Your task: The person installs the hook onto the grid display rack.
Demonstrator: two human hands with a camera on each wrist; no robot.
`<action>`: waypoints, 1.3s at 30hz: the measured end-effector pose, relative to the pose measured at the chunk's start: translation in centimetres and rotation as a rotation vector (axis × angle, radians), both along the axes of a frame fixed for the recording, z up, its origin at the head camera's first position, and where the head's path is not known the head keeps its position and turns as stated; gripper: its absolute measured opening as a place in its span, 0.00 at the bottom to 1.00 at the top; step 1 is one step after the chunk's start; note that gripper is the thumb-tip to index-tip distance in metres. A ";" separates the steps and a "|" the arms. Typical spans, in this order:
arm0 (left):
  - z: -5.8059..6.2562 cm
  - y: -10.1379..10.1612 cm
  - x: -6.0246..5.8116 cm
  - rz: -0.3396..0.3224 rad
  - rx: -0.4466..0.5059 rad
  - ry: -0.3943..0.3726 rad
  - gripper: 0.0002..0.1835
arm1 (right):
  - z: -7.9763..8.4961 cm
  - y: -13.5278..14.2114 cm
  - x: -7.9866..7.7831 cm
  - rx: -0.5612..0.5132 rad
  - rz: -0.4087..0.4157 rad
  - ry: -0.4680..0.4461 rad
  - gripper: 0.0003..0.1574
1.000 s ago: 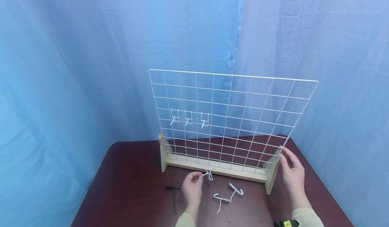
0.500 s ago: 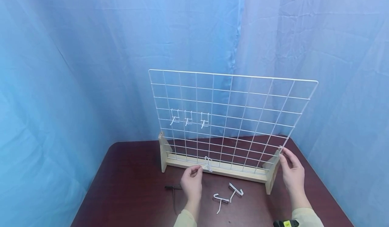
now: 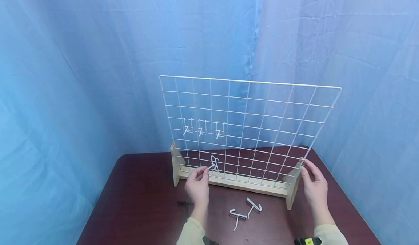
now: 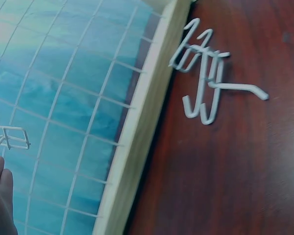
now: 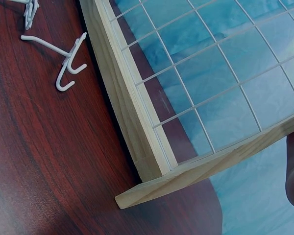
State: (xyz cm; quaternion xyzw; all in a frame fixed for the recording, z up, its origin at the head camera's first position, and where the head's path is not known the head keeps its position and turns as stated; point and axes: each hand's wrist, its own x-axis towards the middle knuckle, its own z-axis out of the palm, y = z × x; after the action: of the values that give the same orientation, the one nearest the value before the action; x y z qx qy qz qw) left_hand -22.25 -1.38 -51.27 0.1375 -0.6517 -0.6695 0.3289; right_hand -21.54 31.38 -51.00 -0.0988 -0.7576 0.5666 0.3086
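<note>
A white wire grid panel (image 3: pixel 258 123) stands upright in a wooden stand (image 3: pixel 248 185). My left hand (image 3: pixel 198 188) pinches the prong of a white wire hook (image 3: pixel 214 164), held in front of the lower part of the grid. In the left wrist view that hook (image 4: pixel 12 137) shows beyond the fingertips, over the mesh. At the right side my right hand (image 3: pixel 315 185) grips the grid's edge where it meets the stand's upright, thumb in front. Three white hooks, one of them the right-hand hook (image 3: pixel 220 130), hang in a row on the grid's left half.
Two loose white hooks, the nearer hook (image 3: pixel 238 218) and the farther hook (image 3: pixel 254 207), lie on the dark red table (image 3: pixel 144 201) before the stand. A dark shape (image 3: pixel 183 203) lies left of my left wrist, partly hidden. Blue curtains (image 3: pixel 98 74) surround the table.
My left hand has lifted the hook from in front of the stand's base up to the lower grid, shifting slightly left. My right hand has stayed on the grid's edge.
</note>
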 end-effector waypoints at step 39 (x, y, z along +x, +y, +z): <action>5.0 -2.4 -3.0 0.130 -0.191 0.090 0.04 | -0.1 0.0 0.0 -0.008 0.005 -0.004 0.22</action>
State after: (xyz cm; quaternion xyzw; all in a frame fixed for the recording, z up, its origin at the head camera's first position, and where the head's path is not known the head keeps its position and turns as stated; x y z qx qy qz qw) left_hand -25.27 -3.81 -46.31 0.1175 -0.6868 -0.5870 0.4123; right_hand -21.55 31.36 -51.11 -0.0996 -0.7561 0.5703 0.3052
